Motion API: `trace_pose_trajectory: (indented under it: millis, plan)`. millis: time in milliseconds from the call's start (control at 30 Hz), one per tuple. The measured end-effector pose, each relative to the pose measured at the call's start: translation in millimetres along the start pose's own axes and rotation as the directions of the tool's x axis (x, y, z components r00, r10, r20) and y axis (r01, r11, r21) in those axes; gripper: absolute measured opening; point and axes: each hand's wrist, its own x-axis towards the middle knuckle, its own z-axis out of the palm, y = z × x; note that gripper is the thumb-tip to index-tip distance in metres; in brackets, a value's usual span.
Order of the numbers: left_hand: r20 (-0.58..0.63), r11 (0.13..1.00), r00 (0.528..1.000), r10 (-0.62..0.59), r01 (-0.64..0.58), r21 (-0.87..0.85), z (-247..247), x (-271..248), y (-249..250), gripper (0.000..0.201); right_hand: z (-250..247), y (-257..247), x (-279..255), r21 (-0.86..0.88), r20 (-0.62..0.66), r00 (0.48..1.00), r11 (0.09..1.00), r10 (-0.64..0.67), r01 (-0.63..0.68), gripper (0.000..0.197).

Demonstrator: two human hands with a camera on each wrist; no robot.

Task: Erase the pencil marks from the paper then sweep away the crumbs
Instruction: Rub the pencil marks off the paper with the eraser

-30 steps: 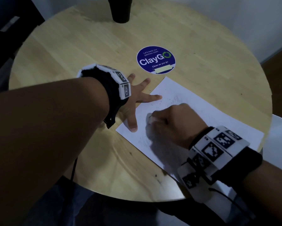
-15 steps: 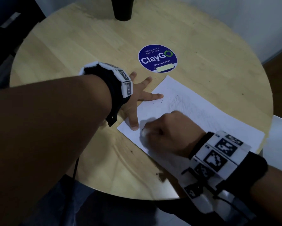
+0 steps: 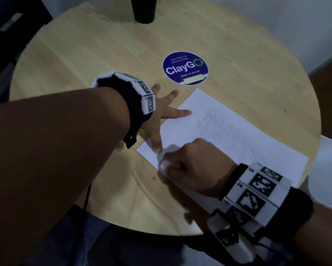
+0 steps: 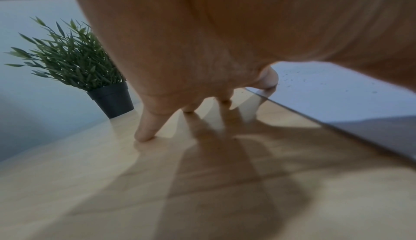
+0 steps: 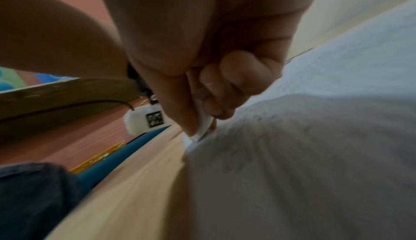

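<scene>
A white sheet of paper (image 3: 228, 131) with faint pencil shading lies on the round wooden table (image 3: 84, 54). Dark eraser crumbs (image 3: 190, 117) are scattered near its far left corner. My left hand (image 3: 161, 116) lies flat with fingers spread, thumb and forefinger pressing the paper's left edge. My right hand (image 3: 188, 166) pinches a small white eraser (image 3: 163, 165) against the paper's near left edge; in the right wrist view the eraser (image 5: 202, 126) sits between thumb and fingers, its tip on the sheet. In the left wrist view, fingertips (image 4: 144, 135) touch the wood beside the paper (image 4: 337, 90).
A round blue ClayGo sticker (image 3: 185, 68) is stuck on the table beyond the paper. A dark pot (image 3: 144, 8) with a green plant (image 4: 67, 55) stands at the far edge. The paper's right end reaches the table's right rim.
My right hand has drawn the eraser toward me and leftward across the paper, from the middle to the near left edge. My left hand has stayed in place.
</scene>
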Motion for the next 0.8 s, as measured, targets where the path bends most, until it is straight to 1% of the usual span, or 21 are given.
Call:
trace_pose_trajectory:
  millis: [67, 133, 167, 233, 267, 300, 367, 433, 500, 567, 633, 700, 733, 800]
  plan:
    - [0.002, 1.0, 1.0, 0.002, -0.002, -0.007, 0, 0, -1, 0.131, -9, 15, 6, -0.044, 0.01, 0.996, 0.995, 0.085, -0.085, 0.019]
    - [0.005, 1.0, 1.0, 0.0, 0.0, -0.002, -1, -1, 0, 0.13, -15, 23, 9, -0.07, -0.022, 0.99, 0.988, 0.136, -0.138, 0.02]
    - [0.005, 1.0, 1.0, -0.002, 0.002, 0.004, -2, -2, 1, 0.129, -13, 22, 8, -0.063, -0.025, 0.991, 0.989, 0.13, -0.132, 0.022]
    - [0.007, 1.0, 1.0, -0.004, 0.004, 0.007, -2, -1, 2, 0.13, -3, 6, 0, -0.033, 0.015, 0.999, 0.998, 0.049, -0.048, 0.025]
    - [0.01, 1.0, 1.0, -0.005, 0.005, 0.008, -3, -1, 2, 0.13, 0, -1, -3, -0.002, 0.036, 0.999, 1.0, 0.017, -0.017, 0.022]
    - [0.013, 1.0, 1.0, -0.007, 0.007, 0.008, -3, 0, 1, 0.13, 0, -1, -4, 0.018, 0.049, 0.999, 1.0, 0.016, -0.017, 0.017]
    - [0.013, 1.0, 1.0, -0.007, 0.007, -0.007, -1, 2, -1, 0.13, -8, 12, 4, -0.014, 0.051, 0.994, 0.995, 0.095, -0.094, 0.016]
    - [0.011, 0.999, 1.0, 0.0, 0.0, -0.033, 0, 1, -3, 0.129, -17, 26, 13, -0.066, 0.03, 0.981, 0.98, 0.189, -0.187, 0.019]
    - [0.013, 0.999, 1.0, 0.003, -0.003, -0.04, 0, 1, -3, 0.13, -21, 35, 17, -0.091, 0.006, 0.973, 0.969, 0.23, -0.228, 0.021]
    - [0.01, 1.0, 1.0, 0.002, -0.002, -0.027, -1, 1, -2, 0.131, -26, 43, 16, -0.08, -0.009, 0.965, 0.962, 0.262, -0.262, 0.022]
    - [-0.007, 1.0, 1.0, -0.002, 0.001, -0.016, 0, 2, -1, 0.131, -36, 60, 13, -0.048, -0.075, 0.926, 0.926, 0.37, -0.374, 0.029]
    - [-0.031, 1.0, 0.999, 0.005, -0.005, -0.022, 4, 3, -1, 0.132, -47, 80, 9, -0.082, -0.159, 0.869, 0.871, 0.468, -0.484, 0.027]
    - [-0.038, 1.0, 0.999, 0.011, -0.012, -0.024, 6, 4, -3, 0.133, -49, 88, 6, -0.107, -0.18, 0.858, 0.857, 0.481, -0.503, 0.027]
    - [-0.04, 0.999, 0.999, 0.025, -0.027, -0.042, 7, 4, -5, 0.132, -50, 95, 3, -0.142, -0.185, 0.864, 0.857, 0.468, -0.495, 0.027]
